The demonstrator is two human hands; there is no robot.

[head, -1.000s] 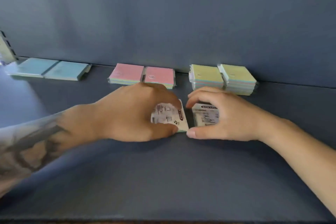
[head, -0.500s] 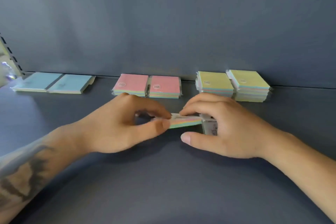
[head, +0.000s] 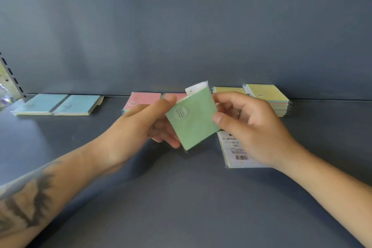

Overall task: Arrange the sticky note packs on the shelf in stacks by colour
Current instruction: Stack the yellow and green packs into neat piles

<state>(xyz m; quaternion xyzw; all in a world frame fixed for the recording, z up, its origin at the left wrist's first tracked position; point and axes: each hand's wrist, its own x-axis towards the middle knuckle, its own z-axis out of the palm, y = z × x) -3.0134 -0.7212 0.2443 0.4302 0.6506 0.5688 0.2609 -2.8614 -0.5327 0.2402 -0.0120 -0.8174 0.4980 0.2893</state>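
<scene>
A green sticky note pack is held above the shelf, green face up and tilted. My left hand grips its left edge, thumb on top and fingers underneath. My right hand pinches its right edge with thumb and forefinger. Another pack lies label side up on the shelf, partly under my right hand. At the back wall sit two blue packs, pink packs partly hidden by my left hand, and two yellow stacks.
The grey shelf floor stretches towards me in front of the hands. A slotted upright stands at the far left, with something shiny beside it. The grey back wall closes the shelf.
The pack that lay label side up has been lifted and turned over, so its green face shows. Both hands rose with it. The second pack stays on the shelf.
</scene>
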